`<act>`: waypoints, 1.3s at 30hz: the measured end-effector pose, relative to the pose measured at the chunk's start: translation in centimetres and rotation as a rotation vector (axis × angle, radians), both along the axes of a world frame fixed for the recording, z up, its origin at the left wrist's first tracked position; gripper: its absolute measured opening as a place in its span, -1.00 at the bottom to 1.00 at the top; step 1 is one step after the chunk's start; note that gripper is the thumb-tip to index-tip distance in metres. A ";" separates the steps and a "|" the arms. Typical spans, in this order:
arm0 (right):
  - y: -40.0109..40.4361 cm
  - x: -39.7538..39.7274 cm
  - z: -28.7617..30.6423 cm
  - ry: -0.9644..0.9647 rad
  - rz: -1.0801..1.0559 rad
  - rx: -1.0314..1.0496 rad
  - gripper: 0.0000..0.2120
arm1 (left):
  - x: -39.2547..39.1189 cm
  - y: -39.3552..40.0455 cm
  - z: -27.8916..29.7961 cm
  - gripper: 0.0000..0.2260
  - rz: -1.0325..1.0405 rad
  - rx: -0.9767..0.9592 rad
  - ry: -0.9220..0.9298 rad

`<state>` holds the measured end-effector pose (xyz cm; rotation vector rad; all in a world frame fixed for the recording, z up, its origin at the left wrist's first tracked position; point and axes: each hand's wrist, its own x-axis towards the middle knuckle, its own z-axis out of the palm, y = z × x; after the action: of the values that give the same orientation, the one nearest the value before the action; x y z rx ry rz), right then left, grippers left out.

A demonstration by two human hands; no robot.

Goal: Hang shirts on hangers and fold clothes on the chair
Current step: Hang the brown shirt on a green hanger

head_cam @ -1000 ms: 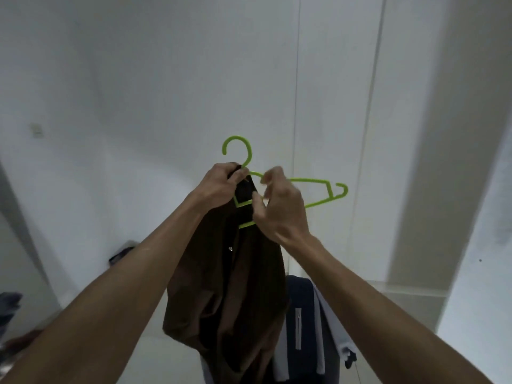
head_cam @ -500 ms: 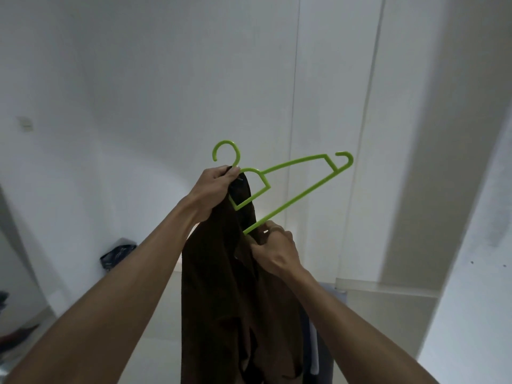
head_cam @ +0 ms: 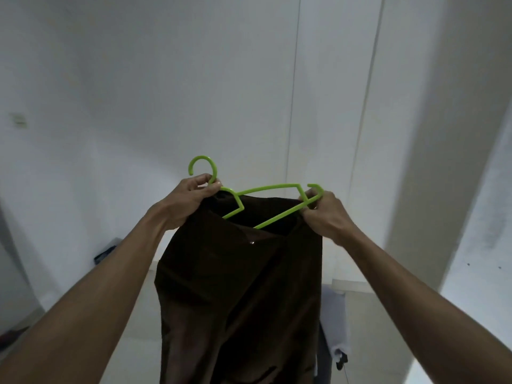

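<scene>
Left hand [head_cam: 191, 196] grips the neck of a green hanger [head_cam: 267, 187] below its hook, pinching shirt fabric there too. Right hand [head_cam: 322, 214] clenches the hanger's far end with fabric. Hanger: thin, smooth plastic rod. Brown shirt [head_cam: 238, 286], soft and matte, hangs in folds before a white wall [head_cam: 166, 79]; hem cut off below.

The right hand [head_cam: 324, 214] has risen from the middle of the frame, where it pinched the brown shirt [head_cam: 238, 286] below the hanger [head_cam: 266, 199], to the hanger's right tip at centre right. It now grips that tip together with the shirt's edge. The hanger has levelled out from its steep tilt, and the shirt's opening is stretched wide between both hands instead of hanging bunched under the left hand [head_cam: 191, 198].
</scene>
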<state>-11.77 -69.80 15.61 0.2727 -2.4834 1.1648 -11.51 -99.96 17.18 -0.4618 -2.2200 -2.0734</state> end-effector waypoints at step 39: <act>-1.2 -0.5 3.3 0.146 0.192 0.545 -0.82 | -0.8 3.7 3.7 -0.85 0.096 -0.376 0.351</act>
<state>-12.29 -70.99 18.87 0.7282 -2.6367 0.4808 -12.31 -96.23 20.90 -0.6677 -2.3511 -1.3963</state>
